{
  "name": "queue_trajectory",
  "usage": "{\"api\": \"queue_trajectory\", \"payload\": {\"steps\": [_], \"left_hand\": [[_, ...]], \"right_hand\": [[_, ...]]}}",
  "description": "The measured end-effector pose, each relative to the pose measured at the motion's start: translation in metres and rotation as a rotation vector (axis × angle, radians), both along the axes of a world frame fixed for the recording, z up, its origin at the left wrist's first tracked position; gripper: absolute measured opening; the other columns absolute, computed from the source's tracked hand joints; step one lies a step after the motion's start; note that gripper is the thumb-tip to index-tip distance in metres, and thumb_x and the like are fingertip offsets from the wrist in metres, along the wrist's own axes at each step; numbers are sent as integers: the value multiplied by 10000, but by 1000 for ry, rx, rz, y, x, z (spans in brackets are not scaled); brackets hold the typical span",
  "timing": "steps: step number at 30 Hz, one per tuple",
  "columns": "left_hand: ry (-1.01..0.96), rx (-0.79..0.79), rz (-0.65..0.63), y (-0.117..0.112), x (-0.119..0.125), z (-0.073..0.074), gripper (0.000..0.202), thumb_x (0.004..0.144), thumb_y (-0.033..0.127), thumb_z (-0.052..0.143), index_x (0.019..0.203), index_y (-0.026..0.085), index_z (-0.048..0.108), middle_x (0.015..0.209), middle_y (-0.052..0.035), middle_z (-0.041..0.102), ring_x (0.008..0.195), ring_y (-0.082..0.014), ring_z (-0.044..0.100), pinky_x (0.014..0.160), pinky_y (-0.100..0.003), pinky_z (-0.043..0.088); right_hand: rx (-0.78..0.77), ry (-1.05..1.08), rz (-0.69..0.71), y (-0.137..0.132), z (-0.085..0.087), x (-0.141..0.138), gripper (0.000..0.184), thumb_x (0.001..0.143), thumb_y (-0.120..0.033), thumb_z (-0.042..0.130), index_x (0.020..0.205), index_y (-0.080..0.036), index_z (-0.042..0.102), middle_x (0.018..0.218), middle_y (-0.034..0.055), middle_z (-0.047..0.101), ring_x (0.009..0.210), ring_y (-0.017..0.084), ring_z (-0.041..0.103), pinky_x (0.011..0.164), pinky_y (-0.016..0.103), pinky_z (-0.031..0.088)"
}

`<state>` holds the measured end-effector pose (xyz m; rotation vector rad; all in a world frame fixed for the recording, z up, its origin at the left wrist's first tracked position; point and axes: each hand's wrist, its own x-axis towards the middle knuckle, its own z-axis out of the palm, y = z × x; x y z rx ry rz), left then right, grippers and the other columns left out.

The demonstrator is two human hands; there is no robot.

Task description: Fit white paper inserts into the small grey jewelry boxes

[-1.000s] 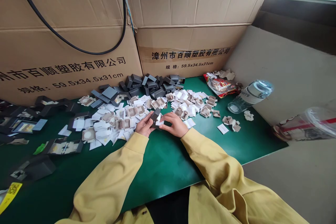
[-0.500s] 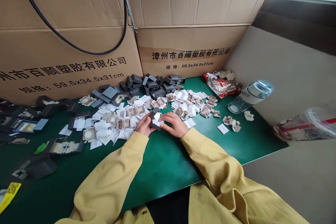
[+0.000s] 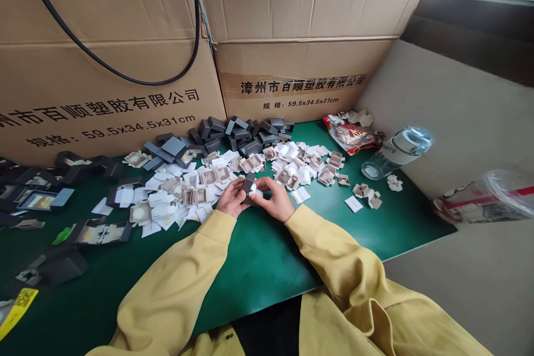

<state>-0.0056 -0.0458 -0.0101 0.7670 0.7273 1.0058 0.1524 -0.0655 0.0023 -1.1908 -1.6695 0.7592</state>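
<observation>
My left hand (image 3: 231, 200) and my right hand (image 3: 274, 200) meet over the green table (image 3: 258, 261), both closed around one small dark grey box (image 3: 249, 184) with a white insert showing inside it. The hands sit at the near edge of a wide scatter of white and beige paper inserts (image 3: 196, 189). Behind that lies a heap of small dark grey boxes (image 3: 237, 133). Yellow sleeves cover both my arms.
Two big cardboard cartons (image 3: 292, 67) wall off the back, with a black cable (image 3: 125, 67) hanging across the left one. A clear bottle (image 3: 396, 153) and a red snack bag (image 3: 350, 136) lie to the right. Open dark boxes (image 3: 100, 231) lie at left.
My right hand has curled in closer onto the small box, and both hands have drawn together around it. Everything else on the table is unmoved.
</observation>
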Motion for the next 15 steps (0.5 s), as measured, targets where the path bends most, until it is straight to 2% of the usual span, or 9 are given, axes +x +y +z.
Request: {"api": "queue_trajectory", "payload": {"steps": [7,15], "left_hand": [[-19,7,30,-2,2,3,474,650,350,717,1060,202,530,1112,-91,536,929,-216,565,692,-322,538],[12,-8,27,-2,2,-2,478,623,362,735,1027,198,539,1056,-80,559,854,-194,568,658,-341,535]], "right_hand": [[77,-100,58,2,7,6,207,764,-312,590,937,-199,602,911,42,627,833,171,534,792,316,429],[67,-258,127,5,9,8,172,744,-266,584,894,-189,613,856,40,562,815,173,493,780,319,422]]}}
